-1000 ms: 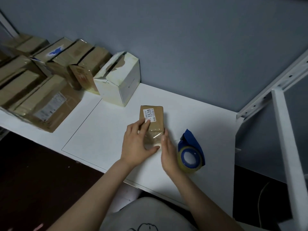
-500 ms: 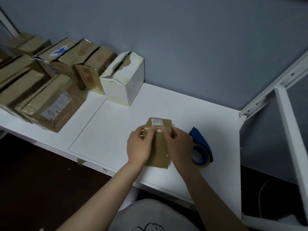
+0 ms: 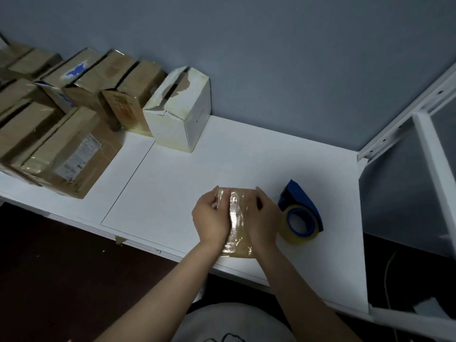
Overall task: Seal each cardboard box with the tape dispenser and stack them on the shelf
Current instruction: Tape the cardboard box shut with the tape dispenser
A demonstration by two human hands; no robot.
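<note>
A small brown cardboard box [image 3: 237, 218] wrapped in shiny clear tape sits at the near edge of the white shelf board [image 3: 187, 174]. My left hand [image 3: 211, 218] grips its left side, fingers curled over the top corner. My right hand [image 3: 264, 218] grips the right side, thumb on the upper face. The blue tape dispenser [image 3: 299, 213] with its yellowish tape roll lies on the board just right of my right hand, untouched.
A torn white box [image 3: 180, 112] stands at the back against the grey wall. Several brown cardboard boxes [image 3: 64, 149] crowd the left of the shelf. A white metal shelf frame [image 3: 429, 134] rises at the right.
The small box was flipped from label-up and pulled toward the near edge; both hands moved from pressing on its end to gripping its two sides. The dispenser stayed put.
</note>
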